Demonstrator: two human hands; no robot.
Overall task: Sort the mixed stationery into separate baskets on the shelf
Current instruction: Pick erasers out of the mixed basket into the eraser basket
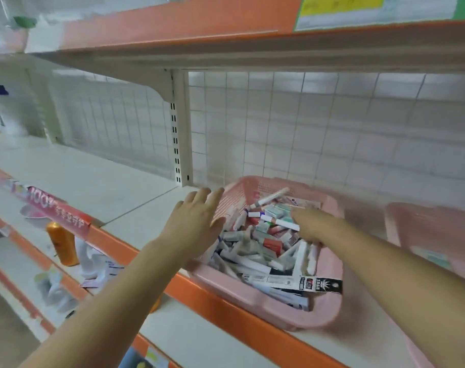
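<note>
A pink plastic basket (255,301) sits on the white shelf, heaped with mixed stationery (255,245): pens, small boxed erasers and long flat packs. My left hand (197,221) lies flat with straight fingers against the basket's left rim. My right hand (309,224) reaches into the pile near the basket's middle; its fingers point down among the items and are blurred, so what they hold is unclear. A second pink basket (435,229) stands to the right, partly cut off by the frame edge.
The shelf (93,181) has an orange front edge and a wire-grid back panel. An upright post (182,128) stands just left of the basket. Below, a lower shelf carries an orange bottle (61,243) and loose packets. Another shelf hangs overhead.
</note>
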